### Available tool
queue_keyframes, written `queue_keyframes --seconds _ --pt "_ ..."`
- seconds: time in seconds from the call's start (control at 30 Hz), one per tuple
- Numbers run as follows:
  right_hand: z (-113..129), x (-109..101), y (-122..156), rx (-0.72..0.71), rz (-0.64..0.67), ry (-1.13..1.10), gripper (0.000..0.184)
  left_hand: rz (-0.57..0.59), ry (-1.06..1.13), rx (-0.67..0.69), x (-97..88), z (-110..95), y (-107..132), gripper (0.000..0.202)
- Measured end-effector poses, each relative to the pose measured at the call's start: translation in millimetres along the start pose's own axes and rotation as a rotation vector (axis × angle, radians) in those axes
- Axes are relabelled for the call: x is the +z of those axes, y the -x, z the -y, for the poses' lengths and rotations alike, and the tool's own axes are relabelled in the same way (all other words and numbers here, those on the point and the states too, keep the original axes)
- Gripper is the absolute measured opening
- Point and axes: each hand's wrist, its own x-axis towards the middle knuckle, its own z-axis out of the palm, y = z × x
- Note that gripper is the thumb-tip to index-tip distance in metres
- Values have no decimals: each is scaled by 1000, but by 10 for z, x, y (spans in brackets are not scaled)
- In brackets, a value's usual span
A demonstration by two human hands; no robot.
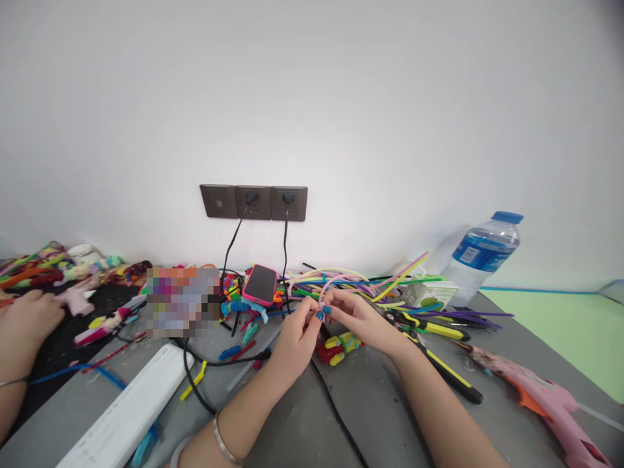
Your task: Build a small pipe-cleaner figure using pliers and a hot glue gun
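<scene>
My left hand and my right hand meet over the middle of the grey table. Both pinch a thin pink pipe cleaner that bends into a loop between the fingertips. Just behind the hands lies a pile of coloured pipe cleaners. A small red and yellow figure lies on the table under my right wrist. A phone in a pink case leans to the left of the loop.
Another person's hand rests at the far left beside colourful craft pieces. A pink glue gun, yellow-black pliers, a water bottle, a white power strip and black cables surround my hands.
</scene>
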Motion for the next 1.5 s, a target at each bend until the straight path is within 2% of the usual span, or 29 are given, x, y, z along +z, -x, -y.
queue_keyframes --seconds 0.23,0.47,0.7,1.0,1.23,1.5 --pt "7 -8 8 -17 20 -25 34 4 143 -37 26 -23 -2 20" --pt "-10 -88 22 -33 -2 -65 32 -7 305 -69 9 38 -36 27" --pt "4 -23 4 -19 20 -72 32 69 163 -39 20 -4 -5 30" --pt "31 42 2 12 22 -54 37 -10 103 -20 10 60 -24 30" --pt "54 71 19 3 25 -120 36 26 182 -8 24 61 -10 33" --pt "114 -31 42 -23 65 -131 34 55 224 30 11 0 -6 33"
